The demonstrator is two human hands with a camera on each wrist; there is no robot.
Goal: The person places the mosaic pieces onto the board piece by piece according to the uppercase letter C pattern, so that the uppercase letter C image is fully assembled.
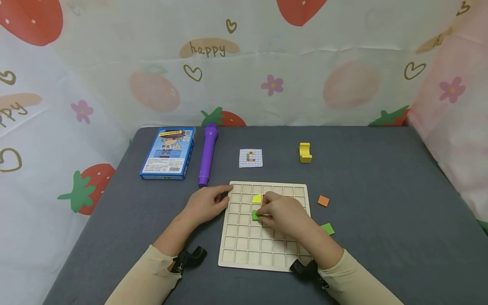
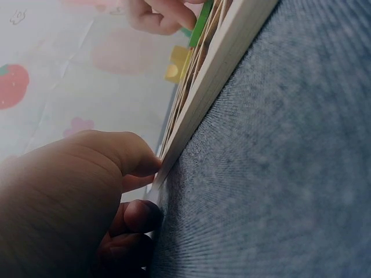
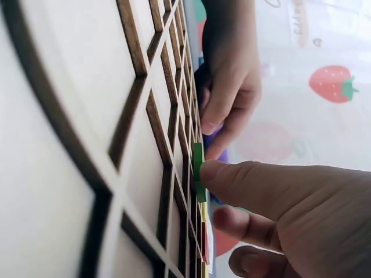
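Observation:
A pale wooden grid board lies flat on the table. My left hand rests at its far left corner, thumb and forefinger touching the edge. Over the board, my right hand pinches a small green tile at a grid cell; in the right wrist view the thumb lies against the green tile. Just beyond sits a yellow rounded piece, with a sliver of red piece beside it, mostly hidden by the right hand.
Right of the board lie an orange tile and another green tile. Behind it are a printed pattern card and a yellow notched block. A purple microphone-shaped tube and a blue box stand at the back left.

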